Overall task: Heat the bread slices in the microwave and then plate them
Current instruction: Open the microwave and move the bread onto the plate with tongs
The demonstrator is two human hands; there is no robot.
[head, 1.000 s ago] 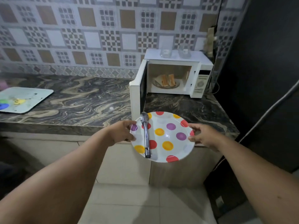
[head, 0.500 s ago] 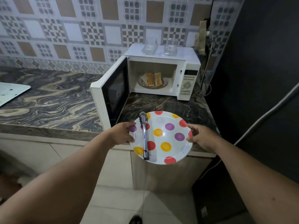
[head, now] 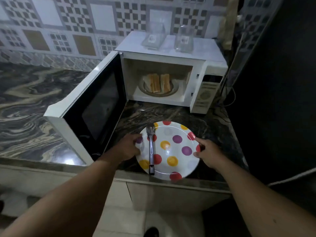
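A white plate with coloured dots [head: 177,151] is over the counter's front edge, just before the microwave [head: 171,53]. My left hand [head: 127,148] grips its left rim and my right hand [head: 207,154] grips its right rim. Metal tongs [head: 151,147] lie along the plate's left side. The microwave door [head: 89,106] stands wide open to the left. Inside, toasted bread slices [head: 158,82] stand on a round glass dish [head: 173,90].
Two clear glass containers [head: 154,37] sit on top of the microwave. A marbled dark counter [head: 30,100] runs to the left. A dark wall [head: 277,82] and cables close off the right side. A patterned tile wall is behind.
I have stepped closer to the microwave. The plate held in both hands has moved forward from in front of the counter to above its front edge.
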